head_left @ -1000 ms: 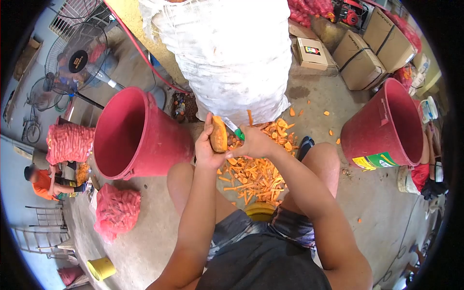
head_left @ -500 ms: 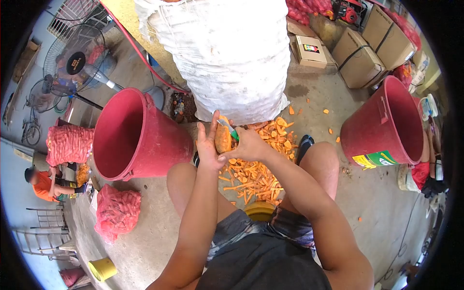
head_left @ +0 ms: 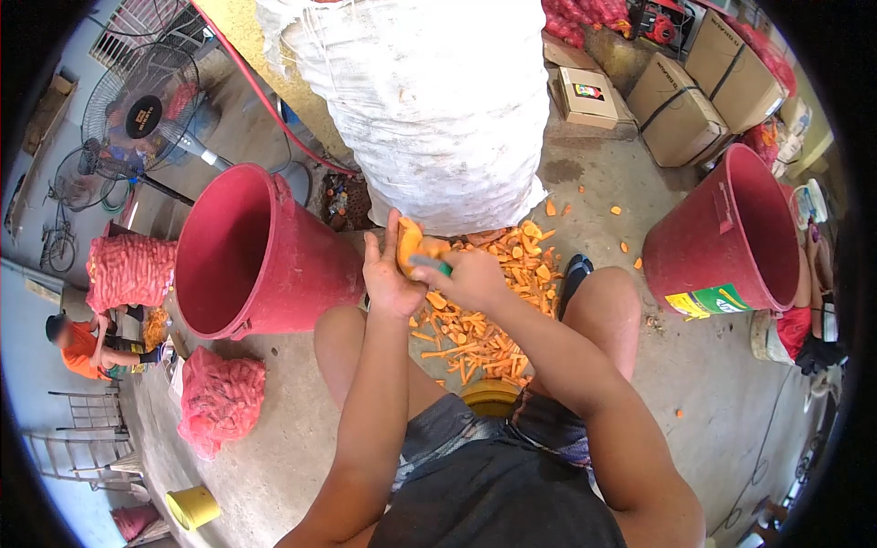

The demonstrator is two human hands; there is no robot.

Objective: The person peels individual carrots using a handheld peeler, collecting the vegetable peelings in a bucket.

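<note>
Left hand (head_left: 393,282) palm up, fingers partly extended, supporting an orange root (head_left: 406,244) against them. Right hand (head_left: 475,279) closed round a green-handled knife (head_left: 427,263), blade at the root. Peelings (head_left: 489,342) below both hands. Step looks like paring; next stroke calls for steady support, left fingers clear of the edge.
</note>
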